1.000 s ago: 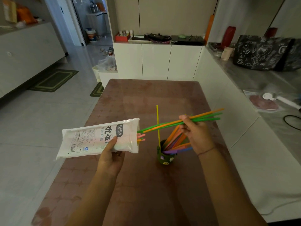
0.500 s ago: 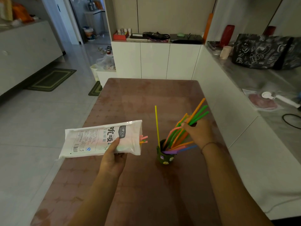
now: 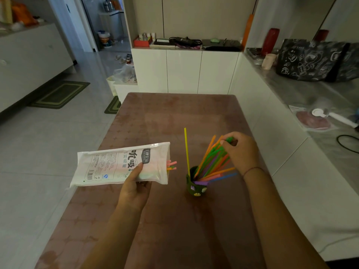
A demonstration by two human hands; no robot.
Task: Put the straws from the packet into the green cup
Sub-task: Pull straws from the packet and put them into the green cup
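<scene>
Both hands are busy. Left hand (image 3: 134,188) grips the white plastic straw packet (image 3: 116,166) from below, thumb pressed on its printed face, holding it level above the brown worktop (image 3: 174,117). Right hand (image 3: 240,152) has its fingers curled, pinching the top ends of a bundle of green and orange plastic straws (image 3: 211,156). Their lower ends sit inside the small dark green cup (image 3: 195,186), which stands on the worktop between my hands, nearer the right one.

So I'm seating this bundle. To do it well, I reckon I should ease the straws down until they bottom out, then loosen my fingers gently. The cup looks small and light, and everything in it leans one way, so a flick could tip it.

Now the directions. The bundle's long axis runs from the cup up and to the right, well tilted. A thin yellow straw (image 3: 186,150) stands almost upright at the cup's left rim. The pink, orange and blue straws (image 3: 219,176) lie lower, fanned out nearly flat to the right. The packet lies lengthwise left to right, open mouth facing the cup. A few pink and orange straw tips (image 3: 172,165) poke out toward it, not touching, so there's more to move.
</scene>
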